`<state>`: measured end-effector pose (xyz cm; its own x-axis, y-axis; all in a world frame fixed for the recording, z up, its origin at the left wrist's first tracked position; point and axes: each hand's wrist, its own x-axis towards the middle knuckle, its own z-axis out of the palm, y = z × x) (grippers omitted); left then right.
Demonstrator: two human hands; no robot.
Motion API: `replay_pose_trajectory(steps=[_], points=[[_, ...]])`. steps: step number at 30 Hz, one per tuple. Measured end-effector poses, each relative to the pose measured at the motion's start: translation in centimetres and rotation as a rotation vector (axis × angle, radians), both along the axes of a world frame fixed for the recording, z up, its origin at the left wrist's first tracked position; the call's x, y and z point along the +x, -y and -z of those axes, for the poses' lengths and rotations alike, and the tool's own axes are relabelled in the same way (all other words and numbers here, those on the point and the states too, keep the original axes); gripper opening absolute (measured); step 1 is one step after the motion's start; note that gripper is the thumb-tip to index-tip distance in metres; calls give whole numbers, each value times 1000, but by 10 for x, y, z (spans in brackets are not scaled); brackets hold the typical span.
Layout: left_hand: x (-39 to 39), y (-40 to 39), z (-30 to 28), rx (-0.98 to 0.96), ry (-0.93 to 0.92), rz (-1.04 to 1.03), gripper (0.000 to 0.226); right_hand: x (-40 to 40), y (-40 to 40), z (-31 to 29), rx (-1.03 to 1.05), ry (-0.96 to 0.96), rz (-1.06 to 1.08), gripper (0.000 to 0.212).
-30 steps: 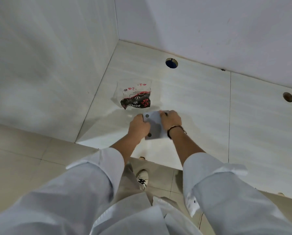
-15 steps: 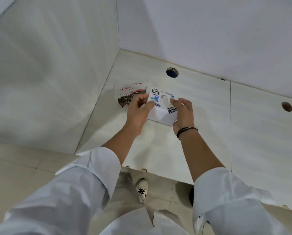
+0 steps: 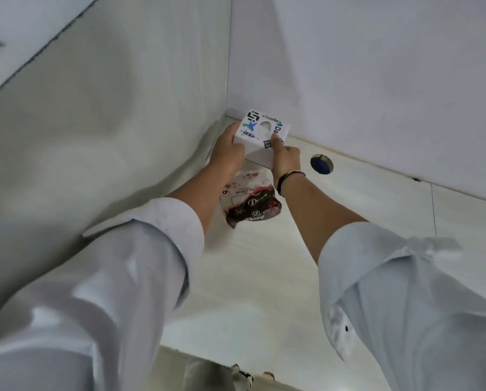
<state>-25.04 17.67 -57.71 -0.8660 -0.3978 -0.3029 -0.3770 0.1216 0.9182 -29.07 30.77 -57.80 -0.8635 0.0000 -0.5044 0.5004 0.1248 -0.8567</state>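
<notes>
White stickered box (image 3: 260, 131), which I grip by its two sides with left hand (image 3: 227, 153) and right hand (image 3: 286, 160), both curled on it. It sits just past my knuckles, with the wall corner directly beyond (snack bag (image 3: 250, 204) lies under my wrists). Neither hand is nearer.
</notes>
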Motion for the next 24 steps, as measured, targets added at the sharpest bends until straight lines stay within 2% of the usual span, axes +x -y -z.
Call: replay_pose_trajectory(steps=[2,5,7,9,11,13,15,18,22,24], points=[[-4,5,18,-15,58,23,72,-3,9,8,173,-10,-103,73],[1,11,44,-38,66,90,60,1,10,16,361,16,-291,90],[10,14,57,-95,102,127,71,10,2,16,431,51,-326,95],[28,10,63,-231,116,158,69,29,-15,11,539,71,-332,101],[59,-6,59,-352,113,57,64,54,-35,11,673,84,-314,108],[100,-29,53,-410,164,-69,72,83,-57,21,721,149,-319,100],[148,-54,42,-374,256,-92,76,118,-78,29,608,202,-359,70],[202,-77,36,-110,365,-120,67,164,-102,39,360,177,-309,19],[266,-87,29,307,323,-193,36,231,-140,26,74,190,-221,14],[297,-86,26,420,291,-147,23,262,-165,19,15,186,-202,13]])
